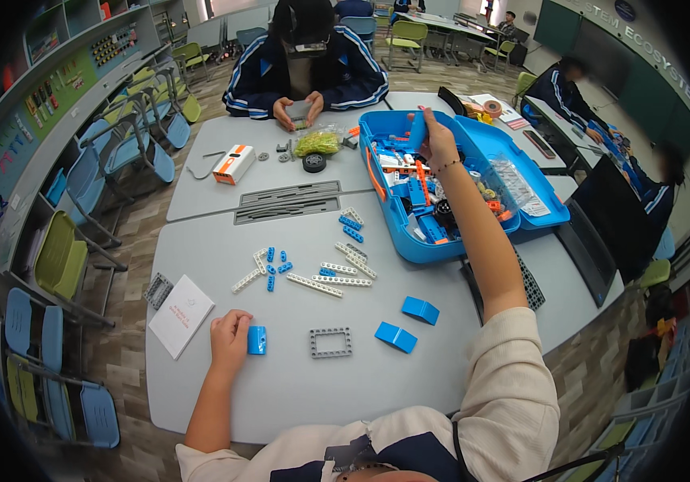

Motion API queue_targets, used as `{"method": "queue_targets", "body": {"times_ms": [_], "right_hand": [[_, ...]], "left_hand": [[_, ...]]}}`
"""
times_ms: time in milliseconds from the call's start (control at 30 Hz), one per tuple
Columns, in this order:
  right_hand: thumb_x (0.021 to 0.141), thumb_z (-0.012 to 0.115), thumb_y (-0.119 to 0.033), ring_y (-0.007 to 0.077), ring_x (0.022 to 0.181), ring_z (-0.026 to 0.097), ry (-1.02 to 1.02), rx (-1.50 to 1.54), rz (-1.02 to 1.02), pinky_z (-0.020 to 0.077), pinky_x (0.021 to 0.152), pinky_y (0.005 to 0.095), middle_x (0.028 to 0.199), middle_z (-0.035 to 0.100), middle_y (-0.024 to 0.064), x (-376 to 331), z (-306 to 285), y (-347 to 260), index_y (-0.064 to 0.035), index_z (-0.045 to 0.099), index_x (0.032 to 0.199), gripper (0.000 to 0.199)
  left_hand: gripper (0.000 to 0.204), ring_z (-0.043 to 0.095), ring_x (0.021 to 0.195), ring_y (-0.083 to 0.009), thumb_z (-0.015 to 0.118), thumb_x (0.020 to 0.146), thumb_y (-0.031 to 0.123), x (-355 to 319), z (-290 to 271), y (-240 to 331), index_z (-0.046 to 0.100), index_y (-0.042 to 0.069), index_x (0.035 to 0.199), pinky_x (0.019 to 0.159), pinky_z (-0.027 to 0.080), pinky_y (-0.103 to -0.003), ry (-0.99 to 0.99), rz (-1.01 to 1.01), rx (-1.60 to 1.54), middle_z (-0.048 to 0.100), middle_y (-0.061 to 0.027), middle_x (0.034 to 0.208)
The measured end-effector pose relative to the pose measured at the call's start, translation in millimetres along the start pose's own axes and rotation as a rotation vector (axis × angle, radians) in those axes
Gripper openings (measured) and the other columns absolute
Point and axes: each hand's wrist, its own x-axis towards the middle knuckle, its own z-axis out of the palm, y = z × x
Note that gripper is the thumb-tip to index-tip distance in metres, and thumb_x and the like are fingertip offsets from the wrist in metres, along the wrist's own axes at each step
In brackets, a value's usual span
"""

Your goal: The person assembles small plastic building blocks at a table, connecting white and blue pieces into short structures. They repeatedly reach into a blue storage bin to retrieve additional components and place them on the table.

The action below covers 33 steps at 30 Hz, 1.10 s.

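My right hand [440, 145] is raised over the open blue storage case [421, 253], its fingers closed on a blue curved panel piece [418, 131]. Beneath it, the case is full of mixed building-set parts [419, 189] in blue, white and orange. On the left side of the table, my left hand [231, 333] is closed at the edge of another blue panel piece [257, 340]; its fingertips are partly hidden. A grey rectangular frame [331, 343] lies to the right of that hand. Two more blue panel pieces [420, 310] rest farther right.
White beams [314, 285] and small blue connectors [271, 270] lie mid-table. A white booklet [181, 316] is at the left. Across the table a person [300, 68] holds a grey part, near an orange-and-white box [235, 164] and a black wheel [313, 163]. A laptop [590, 233] stands right.
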Motion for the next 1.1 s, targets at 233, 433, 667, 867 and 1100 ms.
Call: {"method": "queue_targets", "body": {"times_ms": [233, 433, 667, 867, 1100], "right_hand": [[0.097, 0.05, -0.041, 0.0071, 0.067, 0.061, -0.426, -0.067, 0.203, 0.0522, 0.055, 0.0231, 0.08, 0.063, 0.0007, -140.8, 11.4, -29.4, -0.0062, 0.067, 0.107, 0.04], [0.097, 0.052, -0.037, 0.0062, 0.068, 0.057, -0.652, -0.474, 0.437, 0.0527, 0.059, 0.0231, 0.083, 0.06, -0.001, -223.3, 10.5, 11.0, -0.0069, 0.066, 0.111, 0.036], [0.097, 0.053, -0.032, 0.0091, 0.084, 0.058, -0.549, -0.51, 0.57, 0.0543, 0.07, 0.0261, 0.098, 0.061, 0.0031, -224.8, -10.5, 50.8, -0.0058, 0.062, 0.117, 0.035], [0.093, 0.056, -0.026, 0.0164, 0.089, 0.062, -0.613, -0.88, 0.154, 0.0523, 0.079, 0.0315, 0.1, 0.064, 0.0088, -221.5, -20.0, 30.0, -0.0024, 0.061, 0.117, 0.034], [0.089, 0.06, -0.023, 0.0116, 0.081, 0.06, -0.373, -0.813, -0.157, 0.0478, 0.074, 0.0279, 0.09, 0.067, 0.0074, -148.7, -18.1, -37.5, -0.0004, 0.066, 0.104, 0.028]], "left_hand": [[0.013, 0.049, 0.074, -0.0178, 0.055, 0.089, 0.016, 0.9, 0.2, -2.3, 0.063, 0.006, 0.091, 0.078, 0.037, -0.033, -0.041, -0.06, -0.09, 0.055, -0.0025, 0.066], [0.014, 0.05, 0.074, -0.0191, 0.061, 0.083, 0.013, -3.7, -3.6, 7.7, 0.062, 0.005, 0.095, 0.075, 0.039, -0.033, -0.062, 0.061, -0.005, 0.054, -0.0037, 0.071], [0.017, 0.05, 0.073, -0.0201, 0.061, 0.083, 0.012, -6.3, -6.5, 8.8, 0.062, 0.005, 0.098, 0.071, 0.04, -0.034, -0.056, 0.017, -0.032, 0.053, -0.0046, 0.073], [0.016, 0.049, 0.074, -0.0217, 0.061, 0.081, 0.011, -5.9, -3.8, 5.2, 0.062, 0.005, 0.096, 0.071, 0.041, -0.035, -0.027, 0.107, 0.023, 0.053, -0.0053, 0.074], [0.013, 0.049, 0.074, -0.0217, 0.061, 0.08, 0.01, -5.6, 1.3, 8.0, 0.061, 0.006, 0.093, 0.081, 0.036, -0.036, -0.023, 0.23, 0.155, 0.05, -0.0043, 0.074]]}}
